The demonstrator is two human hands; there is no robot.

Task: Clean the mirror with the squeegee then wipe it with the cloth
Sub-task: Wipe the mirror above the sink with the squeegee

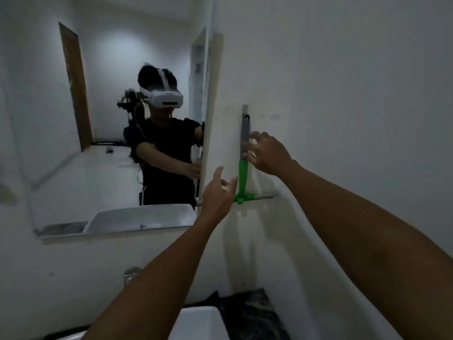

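While the squeegee (243, 175) hangs handle-up on the wall (343, 94) just right of the mirror (110, 168), both hands are up beside it.
Right hand (268, 153) has its fingertips and thumb at the grey handle, a firm grasp cannot be told; left hand (217, 192) is released, fingers straight, just beside the green neck; the blade lies level at the bottom.

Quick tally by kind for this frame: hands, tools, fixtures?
hands: 2 (left hand, right hand)
squeegee: 1
mirror: 1
sink: 1
total: 5
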